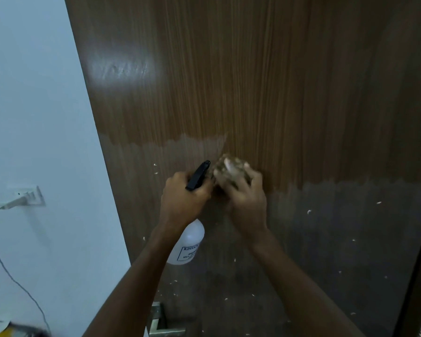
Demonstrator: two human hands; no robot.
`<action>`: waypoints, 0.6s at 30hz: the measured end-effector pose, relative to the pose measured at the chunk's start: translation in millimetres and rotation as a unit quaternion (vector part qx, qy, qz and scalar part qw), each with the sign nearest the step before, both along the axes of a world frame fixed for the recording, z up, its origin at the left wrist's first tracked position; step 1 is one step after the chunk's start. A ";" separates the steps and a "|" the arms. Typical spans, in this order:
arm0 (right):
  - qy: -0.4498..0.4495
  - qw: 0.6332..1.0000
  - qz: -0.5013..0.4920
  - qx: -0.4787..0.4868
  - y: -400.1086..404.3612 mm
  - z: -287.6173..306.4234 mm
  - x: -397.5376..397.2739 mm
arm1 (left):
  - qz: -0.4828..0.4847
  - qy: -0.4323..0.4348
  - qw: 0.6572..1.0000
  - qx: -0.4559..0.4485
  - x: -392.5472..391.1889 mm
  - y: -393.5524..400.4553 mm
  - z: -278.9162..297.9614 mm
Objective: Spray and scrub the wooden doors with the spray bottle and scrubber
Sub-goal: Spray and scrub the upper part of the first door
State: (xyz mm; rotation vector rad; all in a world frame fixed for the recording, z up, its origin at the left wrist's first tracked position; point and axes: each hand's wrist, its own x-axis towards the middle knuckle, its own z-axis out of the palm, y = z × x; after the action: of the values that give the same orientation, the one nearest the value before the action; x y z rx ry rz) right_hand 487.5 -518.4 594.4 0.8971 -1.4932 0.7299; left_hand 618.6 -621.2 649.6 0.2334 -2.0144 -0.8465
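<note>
1. Wall (34, 117) – pale; a socket (32, 195) holds a plug (12, 203), its cable (0, 259) running down out of frame.
2. Left hand (182, 198) – curled around the neck of the spray bottle (187, 242); the black nozzle points at the door, and the label is partly hidden by the forearm.
3. Right hand (243, 198) – grasps the scrubber (231, 171) against the door; motion blur obscures its shape.
4. Wooden door (289, 93) – lower part duller, flecked with white bits; the latch (161, 322) is cut off at the bottom edge.
</note>
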 end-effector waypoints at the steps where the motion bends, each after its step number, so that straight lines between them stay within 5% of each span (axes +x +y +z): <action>1: -0.012 0.999 -0.007 -0.029 -3.6 25.2 -1.4 | 0.005 0.000 1.000 0.003 1.3 -0.5 1.0; 5: -0.038 0.994 -0.014 -0.101 -20.6 84.1 2.2 | 0.022 0.018 0.999 0.019 8.3 -1.3 4.9; 11: 0.052 0.998 0.027 0.037 -24.7 -28.3 15.2 | 0.035 0.001 0.999 0.012 26.3 -1.7 -22.6; 18: -0.004 0.997 0.010 -0.077 -43.9 90.2 15.5 | 0.066 0.010 0.997 0.027 38.2 -15.5 -23.8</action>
State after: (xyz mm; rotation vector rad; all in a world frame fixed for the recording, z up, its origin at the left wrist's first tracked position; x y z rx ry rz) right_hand 503.1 -562.3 684.6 0.7942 -1.4159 0.8525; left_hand 656.8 -636.8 625.8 0.3829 -1.9372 -0.8160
